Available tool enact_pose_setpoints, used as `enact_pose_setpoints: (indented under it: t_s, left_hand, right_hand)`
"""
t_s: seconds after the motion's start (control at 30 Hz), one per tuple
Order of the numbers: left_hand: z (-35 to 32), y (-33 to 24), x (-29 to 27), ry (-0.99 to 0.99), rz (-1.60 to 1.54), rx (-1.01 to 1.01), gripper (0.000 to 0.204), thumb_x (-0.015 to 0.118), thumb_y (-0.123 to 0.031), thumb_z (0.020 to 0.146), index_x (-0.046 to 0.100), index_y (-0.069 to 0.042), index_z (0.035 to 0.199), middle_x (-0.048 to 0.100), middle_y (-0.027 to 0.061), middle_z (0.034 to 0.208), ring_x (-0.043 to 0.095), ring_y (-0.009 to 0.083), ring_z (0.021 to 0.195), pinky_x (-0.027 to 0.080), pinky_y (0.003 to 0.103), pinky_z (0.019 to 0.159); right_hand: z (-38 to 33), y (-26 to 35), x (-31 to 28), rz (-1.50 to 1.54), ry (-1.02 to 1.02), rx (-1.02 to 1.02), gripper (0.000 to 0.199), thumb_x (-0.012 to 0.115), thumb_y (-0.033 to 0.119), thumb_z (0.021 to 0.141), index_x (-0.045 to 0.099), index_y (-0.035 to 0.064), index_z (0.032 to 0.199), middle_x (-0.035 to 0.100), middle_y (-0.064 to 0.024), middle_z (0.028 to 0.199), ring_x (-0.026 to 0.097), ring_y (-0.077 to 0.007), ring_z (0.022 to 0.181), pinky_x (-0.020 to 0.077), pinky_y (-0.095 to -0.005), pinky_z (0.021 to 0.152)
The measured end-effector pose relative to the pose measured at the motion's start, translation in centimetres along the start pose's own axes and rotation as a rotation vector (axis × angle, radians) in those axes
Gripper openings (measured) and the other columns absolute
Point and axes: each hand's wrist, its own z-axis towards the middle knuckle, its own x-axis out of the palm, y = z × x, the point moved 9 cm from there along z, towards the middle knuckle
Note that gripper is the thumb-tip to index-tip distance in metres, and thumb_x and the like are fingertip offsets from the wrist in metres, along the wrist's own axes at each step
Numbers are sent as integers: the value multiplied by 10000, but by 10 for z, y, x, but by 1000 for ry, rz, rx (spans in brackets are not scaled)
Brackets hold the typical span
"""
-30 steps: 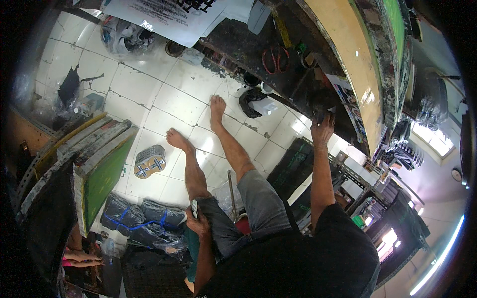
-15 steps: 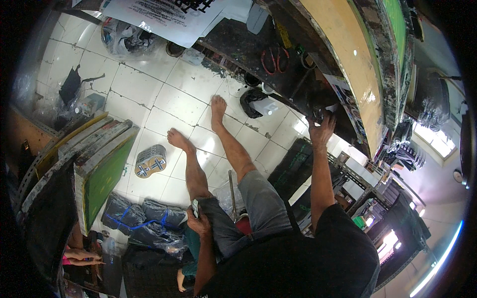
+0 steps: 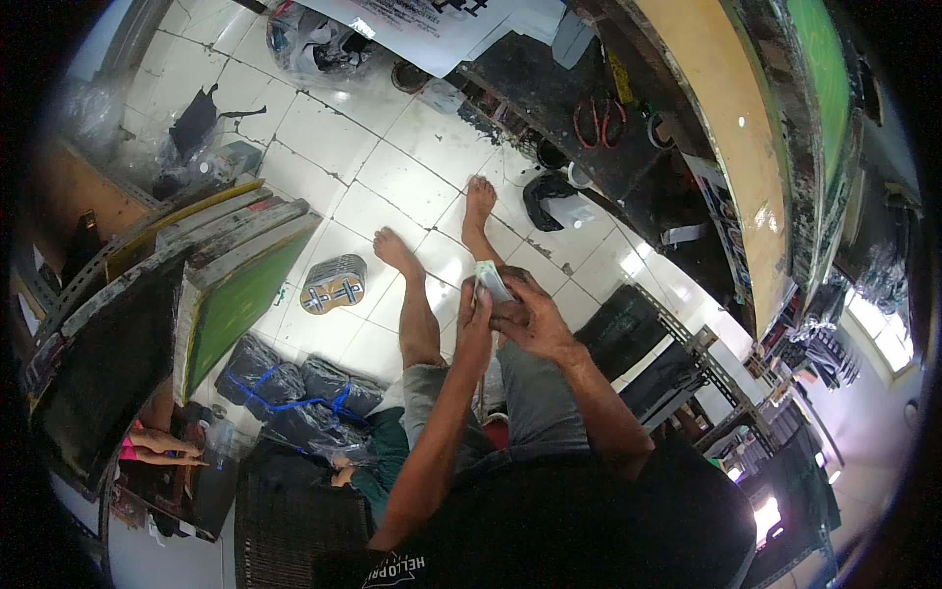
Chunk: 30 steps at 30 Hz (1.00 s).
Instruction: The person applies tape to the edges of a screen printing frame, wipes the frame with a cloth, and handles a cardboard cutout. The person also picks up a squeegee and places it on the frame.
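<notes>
1. Seen from above, a seated person's bare feet rest on a white tiled floor point(image 3: 324, 128).
2. The left hand point(image 3: 474, 319) and right hand point(image 3: 527, 316) meet above the knees, both pinching a small folded paper point(image 3: 489, 280).
3. A green-meshed frame point(image 3: 235, 294) leans on the person's left.

**Materials and finishes**

Glossy white ceramic floor tiles point(image 3: 324, 128) across upper left, dark rough grout between. Small folded paper wad point(image 3: 491, 283), matt and pale, pinched between left hand point(image 3: 475, 324) and right hand point(image 3: 525, 319) at centre. Grey woven cloth shorts point(image 3: 520, 393) below. Matt green mesh on rough wooden screen frame point(image 3: 235, 304) at left. Crinkled shiny dark plastic bags point(image 3: 294, 393) at lower left. Red-handled metal scissors point(image 3: 599, 118) on grimy, paint-stained worktop point(image 3: 549, 88), top centre.
</notes>
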Motion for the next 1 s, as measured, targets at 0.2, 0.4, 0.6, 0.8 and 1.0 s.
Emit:
enact_pose_setpoints:
  t_s: [0.2,0.4,0.6,0.8,1.0]
  left_hand:
    - [13,-36,78,220,-323,-220,694,465,-459,1027,198,-47,1517,449,127,1363,461,203,1250,415,308,1026]
    - [9,-39,102,313,-46,-159,772,521,-445,1008,173,27,1511,380,133,1419,364,235,1331,301,358,1118]
    - [-47,-86,139,518,322,-59,747,567,-381,996,185,-52,1547,400,118,1410,437,230,1245,360,345,1051]
    - [-60,-89,48,383,508,-3,778,615,-376,969,187,-91,1552,482,126,1394,510,244,1222,445,381,981]
    - [-85,-119,-131,-42,585,-67,810,672,-387,925,228,-87,1533,539,160,1327,592,253,1084,501,397,856]
  right_hand:
    - [10,10,-28,-125,-107,3,449,579,-52,867,523,-50,1313,494,-225,1387,510,-372,1269,472,-417,1004]
    - [-13,25,-53,-283,-211,0,378,528,-35,900,519,-43,1278,584,-285,1231,581,-445,1141,498,-466,929]
    - [-66,22,-97,53,-432,225,325,498,-14,926,481,-27,1251,591,-278,1229,612,-420,1116,490,-445,933]
    - [-158,30,-170,405,-798,171,292,463,-8,960,490,-32,1250,615,-138,1048,625,-220,1025,504,-327,852]
    - [-253,21,-317,-38,-1534,203,316,454,60,963,574,-85,1216,655,-206,1093,618,-292,948,477,-376,870]
